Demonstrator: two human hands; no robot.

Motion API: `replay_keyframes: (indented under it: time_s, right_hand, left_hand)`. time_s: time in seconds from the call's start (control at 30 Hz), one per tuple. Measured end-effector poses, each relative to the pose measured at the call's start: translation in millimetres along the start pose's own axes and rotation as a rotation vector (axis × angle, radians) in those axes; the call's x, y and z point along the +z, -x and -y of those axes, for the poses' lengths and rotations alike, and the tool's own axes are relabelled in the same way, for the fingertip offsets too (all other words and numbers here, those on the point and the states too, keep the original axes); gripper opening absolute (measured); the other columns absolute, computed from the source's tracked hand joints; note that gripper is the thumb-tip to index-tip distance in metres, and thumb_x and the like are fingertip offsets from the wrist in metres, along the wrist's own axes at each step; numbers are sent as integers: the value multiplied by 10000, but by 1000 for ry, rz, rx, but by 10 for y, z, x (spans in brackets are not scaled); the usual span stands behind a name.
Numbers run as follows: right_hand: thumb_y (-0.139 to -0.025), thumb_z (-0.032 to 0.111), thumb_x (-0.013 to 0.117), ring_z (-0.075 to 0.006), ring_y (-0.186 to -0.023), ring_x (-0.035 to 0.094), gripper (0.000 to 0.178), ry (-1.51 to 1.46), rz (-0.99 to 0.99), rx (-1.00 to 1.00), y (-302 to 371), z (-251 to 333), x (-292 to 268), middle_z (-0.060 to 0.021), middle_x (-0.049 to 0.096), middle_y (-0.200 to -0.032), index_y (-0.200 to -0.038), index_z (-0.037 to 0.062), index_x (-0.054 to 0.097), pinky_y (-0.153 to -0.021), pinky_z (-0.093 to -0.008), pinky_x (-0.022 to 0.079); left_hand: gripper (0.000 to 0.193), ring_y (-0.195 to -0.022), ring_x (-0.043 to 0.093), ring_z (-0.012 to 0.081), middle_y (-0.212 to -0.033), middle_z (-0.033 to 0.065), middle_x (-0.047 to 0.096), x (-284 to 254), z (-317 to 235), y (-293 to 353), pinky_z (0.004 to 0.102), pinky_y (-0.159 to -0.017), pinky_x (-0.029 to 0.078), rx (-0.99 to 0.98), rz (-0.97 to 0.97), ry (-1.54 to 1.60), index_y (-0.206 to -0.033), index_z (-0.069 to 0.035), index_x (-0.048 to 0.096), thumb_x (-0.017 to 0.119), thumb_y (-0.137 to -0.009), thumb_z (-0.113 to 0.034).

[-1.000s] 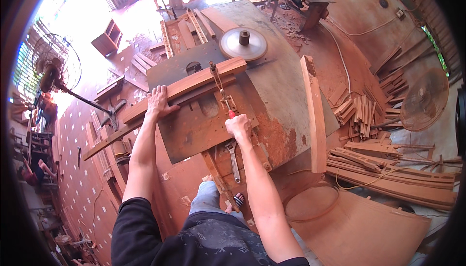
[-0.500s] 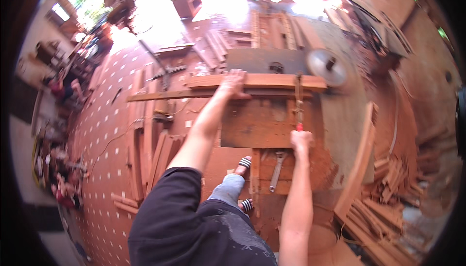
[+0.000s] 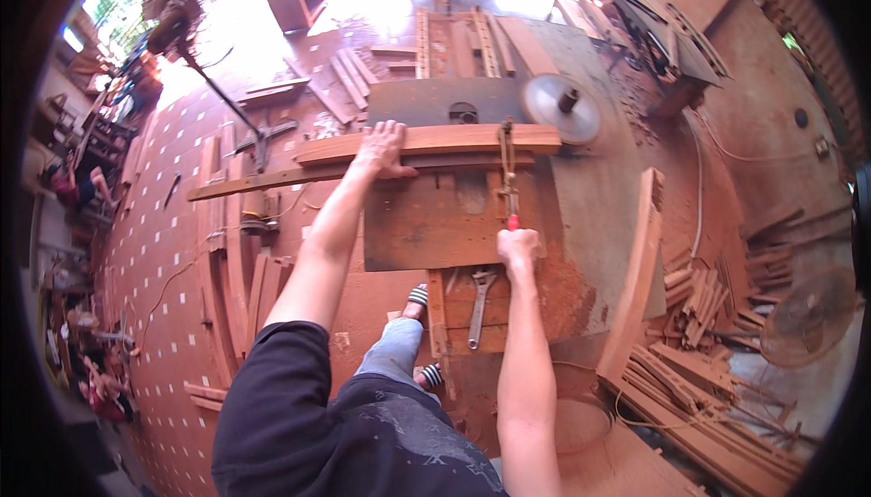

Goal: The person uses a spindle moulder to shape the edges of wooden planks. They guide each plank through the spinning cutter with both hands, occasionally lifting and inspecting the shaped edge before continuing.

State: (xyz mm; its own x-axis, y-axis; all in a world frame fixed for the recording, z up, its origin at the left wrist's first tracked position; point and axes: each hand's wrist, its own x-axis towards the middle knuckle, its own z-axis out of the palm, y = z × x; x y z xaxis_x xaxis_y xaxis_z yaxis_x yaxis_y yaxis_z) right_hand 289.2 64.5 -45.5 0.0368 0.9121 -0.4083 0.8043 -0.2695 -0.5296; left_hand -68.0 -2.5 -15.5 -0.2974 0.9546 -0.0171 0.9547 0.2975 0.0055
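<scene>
My left hand [image 3: 385, 149] rests on a reddish wooden beam [image 3: 445, 140], fingers stretched across its top and thumb apart. Under the near side of that beam runs a longer, thinner wooden strip [image 3: 263, 183], jutting out to the left. A bar clamp [image 3: 508, 166] lies across the beam near its right end. My right hand [image 3: 519, 247] is closed around the clamp's handle, whose red part shows just above my fist. Both pieces of wood lie over a dusty machine table [image 3: 435, 229].
A large round grey disc [image 3: 562, 108] with a dark centre stands by the beam's right end. An adjustable wrench [image 3: 479, 311] lies below the table's near edge. Wood offcuts [image 3: 699, 306] pile up at right; planks [image 3: 238, 234] lie at left. A person [image 3: 82, 186] sits far left.
The whole view has shifted, so the scene sits further left in the picture. Both hands keep their places on the beam and the clamp handle.
</scene>
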Motion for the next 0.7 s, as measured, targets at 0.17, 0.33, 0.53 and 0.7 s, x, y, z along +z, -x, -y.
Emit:
replay_keyframes:
  time_s: [0.17,0.33,0.53,0.7]
  right_hand:
    - [-820,219,644,-491,-1108,719,396,-5,23,14,229,182,-233,-376,722,-1091,-1025,-96,769,-963,-515,573]
    - [-834,233,658,-492,-1148,704,394,-46,78,34,247,193,-261,-367,721,-1128,-1036,-86,770,-980,-510,567]
    - [-856,271,687,-472,-1130,721,383,-19,85,53,219,200,-229,-342,737,-1133,-1047,-46,783,-961,-507,584]
    - [-843,262,698,-462,-1117,732,366,-14,92,72,203,208,-237,-327,747,-1124,-1049,-27,790,-939,-512,597]
  left_hand:
    - [1099,-1363,498,390,-1371,185,542,-99,-92,-5,626,-1141,385,-22,46,26,-1412,-23,480,902,-636,-676]
    - [1080,-1338,517,387,-1347,183,546,-27,-73,-1,619,-1109,390,-26,8,39,-1398,-27,488,908,-628,-659]
    - [1047,-1306,533,383,-1316,168,559,51,-22,-24,598,-1088,402,-4,-23,47,-1354,-39,492,917,-618,-651]
    - [1064,-1317,525,378,-1324,167,559,10,-64,-31,591,-1075,410,-18,-4,5,-1359,-38,489,915,-611,-662]
